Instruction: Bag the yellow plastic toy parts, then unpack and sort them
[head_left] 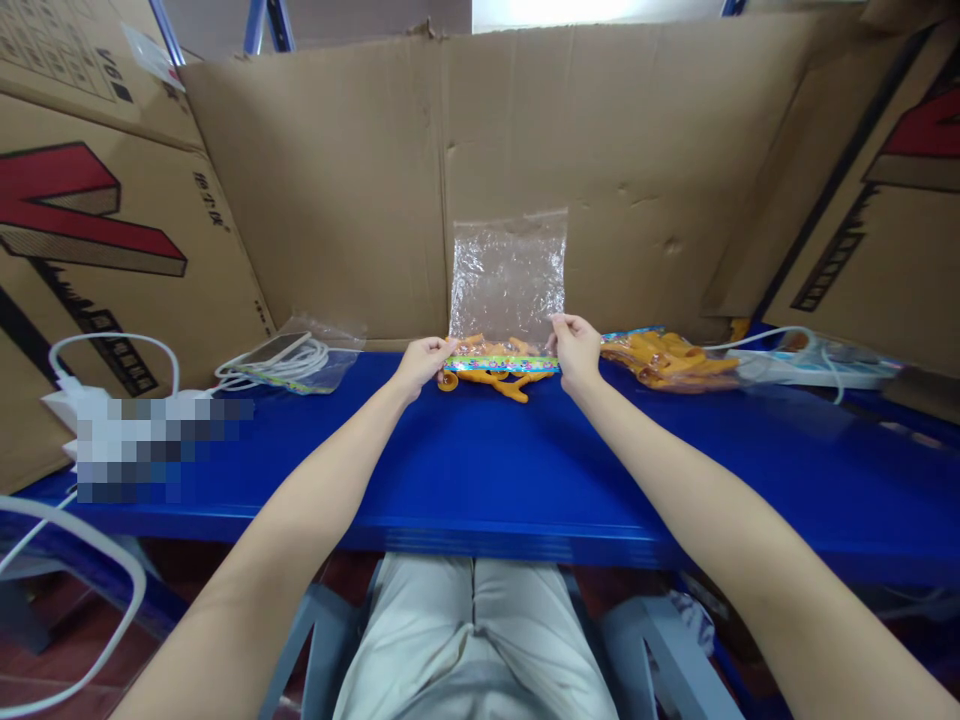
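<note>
A clear plastic bag point(508, 280) stands upright against the cardboard wall, with a colourful patterned strip point(504, 365) along its lower edge. My left hand point(421, 362) pinches the strip's left end and my right hand point(576, 350) pinches its right end. Orange plastic pieces point(501, 383) lie on the blue table point(480, 470) under and just in front of the strip, some seemingly inside the bag.
A filled bag of orange pieces point(667, 358) lies right of my right hand. Left lies a clear bag with a phone and white cable point(285, 362). White power strips point(810, 368) and cords sit at both ends. Cardboard walls point(337, 180) enclose the table.
</note>
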